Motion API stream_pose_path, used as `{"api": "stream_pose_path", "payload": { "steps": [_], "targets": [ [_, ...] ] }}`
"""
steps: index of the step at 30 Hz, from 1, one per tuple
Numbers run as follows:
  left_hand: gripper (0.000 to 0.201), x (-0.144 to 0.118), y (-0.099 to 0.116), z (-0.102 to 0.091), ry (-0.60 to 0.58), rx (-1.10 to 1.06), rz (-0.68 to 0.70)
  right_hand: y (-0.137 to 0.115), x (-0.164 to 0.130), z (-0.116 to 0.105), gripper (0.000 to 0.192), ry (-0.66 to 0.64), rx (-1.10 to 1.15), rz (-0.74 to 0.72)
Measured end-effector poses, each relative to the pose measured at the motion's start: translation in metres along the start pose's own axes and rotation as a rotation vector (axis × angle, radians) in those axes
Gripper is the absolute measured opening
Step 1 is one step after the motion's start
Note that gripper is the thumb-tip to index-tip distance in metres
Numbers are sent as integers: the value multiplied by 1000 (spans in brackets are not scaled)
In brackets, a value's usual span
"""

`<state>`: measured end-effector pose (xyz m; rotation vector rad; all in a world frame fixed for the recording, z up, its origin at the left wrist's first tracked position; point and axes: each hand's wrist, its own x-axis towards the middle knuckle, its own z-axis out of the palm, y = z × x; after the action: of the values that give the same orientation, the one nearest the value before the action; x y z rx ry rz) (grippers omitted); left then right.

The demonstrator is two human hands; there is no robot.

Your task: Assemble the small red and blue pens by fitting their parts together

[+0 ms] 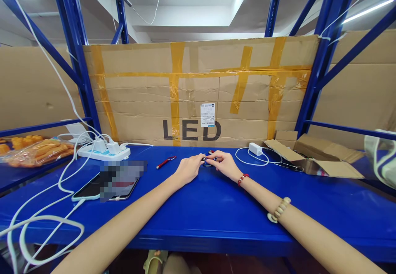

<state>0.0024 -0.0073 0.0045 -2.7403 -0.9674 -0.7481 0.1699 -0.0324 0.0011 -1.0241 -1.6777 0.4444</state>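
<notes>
I read "LED" on cardboard mid-frame. My left hand & right hand meet at center, both pinching small dark item between fingertips, low over blue table.

- My left hand and right hand meet on the blue shelf, fingertips pinching a small dark object, too small to identify.
- A red pen lies just left of my hands.
- Farther left: a phone and a white power strip.
- Right of my hands: a white charger and an open cardboard box.
</notes>
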Motion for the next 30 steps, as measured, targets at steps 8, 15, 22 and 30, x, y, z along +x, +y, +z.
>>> {"api": "stream_pose_path", "payload": {
  "steps": [8, 15, 22, 30],
  "targets": [
    [8, -3, -1, -2, -52, -90, 61, 2, -1, -3, 32, -36, 52, -7],
    [7, -3, 0, -3, -103, -69, 111, 4, -3, -6, 33, -88, 45, 20],
    [6, -4, -2, 0, -79, -128, 155, -3, -4, -9, 29, -61, -119, -206],
    [9, -5, -1, 0, -31, -170, 185, -4, -3, -14, 29, -70, -271, -299]
  ]
}}
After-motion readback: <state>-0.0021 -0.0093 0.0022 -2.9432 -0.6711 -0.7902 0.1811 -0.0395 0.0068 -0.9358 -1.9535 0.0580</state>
